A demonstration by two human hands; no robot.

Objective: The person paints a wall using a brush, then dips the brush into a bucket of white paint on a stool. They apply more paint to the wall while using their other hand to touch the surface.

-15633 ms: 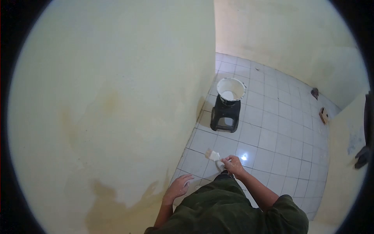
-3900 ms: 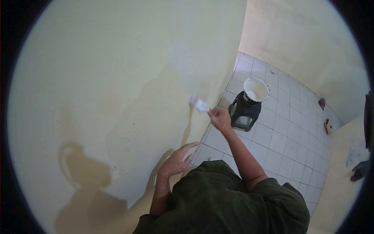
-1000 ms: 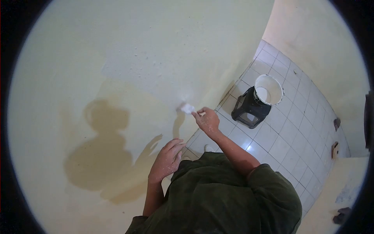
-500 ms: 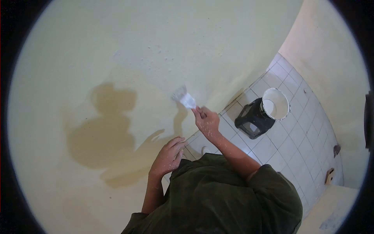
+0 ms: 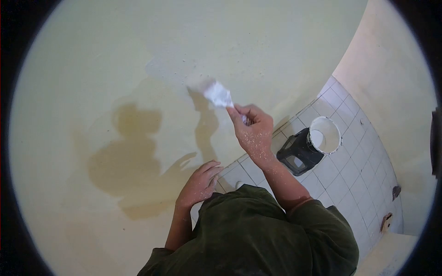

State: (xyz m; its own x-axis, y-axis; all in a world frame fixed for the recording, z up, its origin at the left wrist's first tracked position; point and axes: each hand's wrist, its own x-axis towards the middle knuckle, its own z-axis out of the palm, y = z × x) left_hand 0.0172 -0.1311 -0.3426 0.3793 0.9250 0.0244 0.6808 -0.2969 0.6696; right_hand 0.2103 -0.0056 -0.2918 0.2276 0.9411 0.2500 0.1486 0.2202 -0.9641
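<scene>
The brush [image 5: 218,94], its handle pinched in the right hand [image 5: 254,131], has swung nearer the pale patch [image 5: 168,64] on the wall [image 5: 83,87], suggesting another stroke there; contact is blurred. The left hand [image 5: 199,185] is empty, fingers loosely extended.

A flat, white-smeared paintbrush [image 5: 218,94], pinched in the person's right hand [image 5: 255,131], juts out beyond it, blurred bristles [image 5: 202,87] slanting leftward over the speckled, pale yellow-green wall [image 5: 152,27] left of that hand.

Indoor rm being ptd: tiled flr [image 5: 345,198], cream wall [image 5: 106,64], brush [image 5: 219,95], bucket [image 5: 333,133] on blk stool [image 5: 299,146].
</scene>
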